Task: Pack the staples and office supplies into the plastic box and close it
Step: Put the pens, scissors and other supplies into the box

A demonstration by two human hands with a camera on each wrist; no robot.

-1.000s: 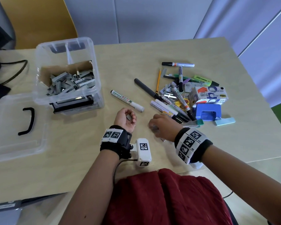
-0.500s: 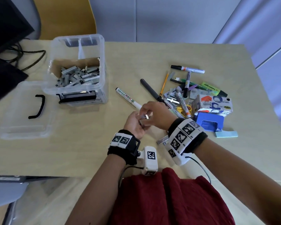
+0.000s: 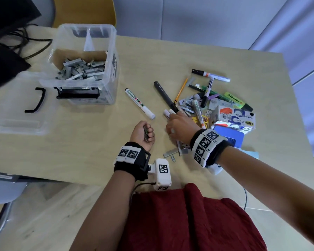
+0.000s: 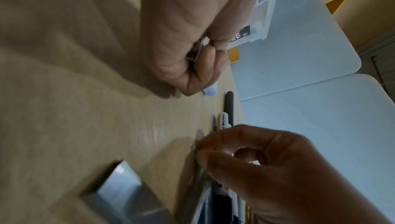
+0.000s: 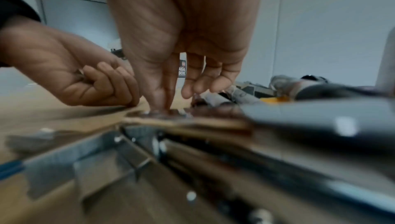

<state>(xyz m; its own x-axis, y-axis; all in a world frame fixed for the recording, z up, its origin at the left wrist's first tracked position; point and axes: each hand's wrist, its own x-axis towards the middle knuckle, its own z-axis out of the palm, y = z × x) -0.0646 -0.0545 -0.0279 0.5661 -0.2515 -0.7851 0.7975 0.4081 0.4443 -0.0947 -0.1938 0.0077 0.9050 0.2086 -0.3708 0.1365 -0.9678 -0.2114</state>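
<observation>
Left hand [image 3: 143, 134] stays fisted around gathered staples [image 4: 197, 53]; right hand [image 3: 181, 128] pinches loose ones near the pile (I'd pinch low, flat).

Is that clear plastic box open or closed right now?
Open. The plastic box has no lid on top, and the staples inside lie uncovered. Its lid, with a black handle, lies flat on the table beside it.

A pale wood-grain tabletop [image 3: 188, 55] stands before light grey wall panels [image 3: 198, 17]. A mustard-yellow chair back [image 3: 83, 9] rises beyond its far edge, and black cables [image 3: 33, 46] trail across its left corner. Pale speckled flooring [image 3: 34, 214] lies beneath.
</observation>
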